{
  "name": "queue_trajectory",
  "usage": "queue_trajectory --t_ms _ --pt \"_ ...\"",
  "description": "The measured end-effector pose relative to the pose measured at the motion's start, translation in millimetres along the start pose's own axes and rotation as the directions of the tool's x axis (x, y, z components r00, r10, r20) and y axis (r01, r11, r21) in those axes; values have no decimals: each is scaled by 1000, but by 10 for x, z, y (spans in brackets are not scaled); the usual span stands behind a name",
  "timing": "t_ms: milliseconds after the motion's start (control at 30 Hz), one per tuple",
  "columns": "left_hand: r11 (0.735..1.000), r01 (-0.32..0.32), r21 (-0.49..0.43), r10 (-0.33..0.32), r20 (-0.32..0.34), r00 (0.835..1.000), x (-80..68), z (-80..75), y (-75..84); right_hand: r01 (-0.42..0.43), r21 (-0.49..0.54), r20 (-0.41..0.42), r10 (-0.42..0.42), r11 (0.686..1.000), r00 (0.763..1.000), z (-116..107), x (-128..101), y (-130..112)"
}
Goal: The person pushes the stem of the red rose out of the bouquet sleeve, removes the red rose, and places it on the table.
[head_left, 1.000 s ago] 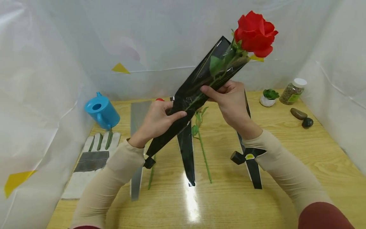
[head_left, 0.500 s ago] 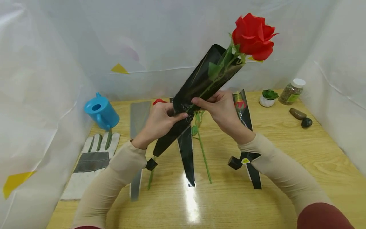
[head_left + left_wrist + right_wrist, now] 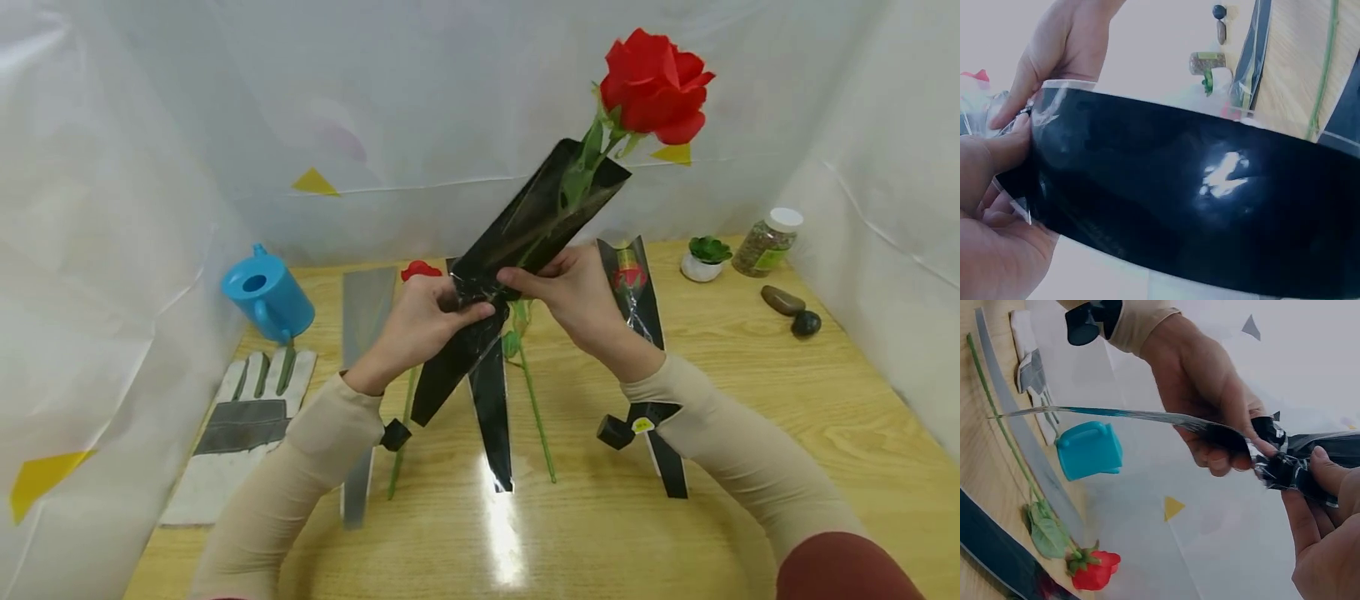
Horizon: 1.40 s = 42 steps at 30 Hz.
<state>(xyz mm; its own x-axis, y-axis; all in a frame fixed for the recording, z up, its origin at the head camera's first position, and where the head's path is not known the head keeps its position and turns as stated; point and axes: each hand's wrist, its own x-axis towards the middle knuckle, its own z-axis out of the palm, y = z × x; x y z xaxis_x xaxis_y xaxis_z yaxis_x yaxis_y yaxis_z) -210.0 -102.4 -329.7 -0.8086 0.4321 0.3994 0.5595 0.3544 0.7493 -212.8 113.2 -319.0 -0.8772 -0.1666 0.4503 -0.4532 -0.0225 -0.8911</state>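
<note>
rose sleeve [image 3: 517,250]: black film cone held up off the table [image 3: 750,517], tilted, wide mouth up and right, narrow tail down and left over the wood.
rose [image 3: 654,83]: red bloom stood clear above the sleeve mouth; stem ran down inside the film.
left hand [image 3: 416,321]: i logged it pinching the sleeve at mid-length, thumb on top, fingers curled under the film.
right hand [image 3: 577,292]: gripped the same pinch zone from the other side, thumb and fingertips closed on crinkled film; the two hands nearly touched.
handling, sleeve: i judged it very light, thin and slick; glossy glare on it in the left wrist view [image 3: 1197,200]; it creased where squeezed, so it would likely slip or crumple under a hard grip.
handling, rose: i judged the head top-heavy and delicate; petals not for gripping.
where to hold: best at the narrowed waist where film bunches round the stem, as i saw it, not at the open mouth.
on table: spare black sleeve [image 3: 491,408], bare green stem [image 3: 536,408], wrapped rose [image 3: 633,287], loose rose [image 3: 420,270].
left side: blue watering can [image 3: 266,292], work glove [image 3: 240,417].
far right: small potted plant [image 3: 705,254], jar [image 3: 767,240], two stones [image 3: 793,308].
</note>
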Motion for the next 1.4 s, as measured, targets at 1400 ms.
queue_trajectory --t_ms 1400 --pt "995 84 47 -90 147 985 -20 -246 136 119 554 -116 -65 824 991 -570 118 -619"
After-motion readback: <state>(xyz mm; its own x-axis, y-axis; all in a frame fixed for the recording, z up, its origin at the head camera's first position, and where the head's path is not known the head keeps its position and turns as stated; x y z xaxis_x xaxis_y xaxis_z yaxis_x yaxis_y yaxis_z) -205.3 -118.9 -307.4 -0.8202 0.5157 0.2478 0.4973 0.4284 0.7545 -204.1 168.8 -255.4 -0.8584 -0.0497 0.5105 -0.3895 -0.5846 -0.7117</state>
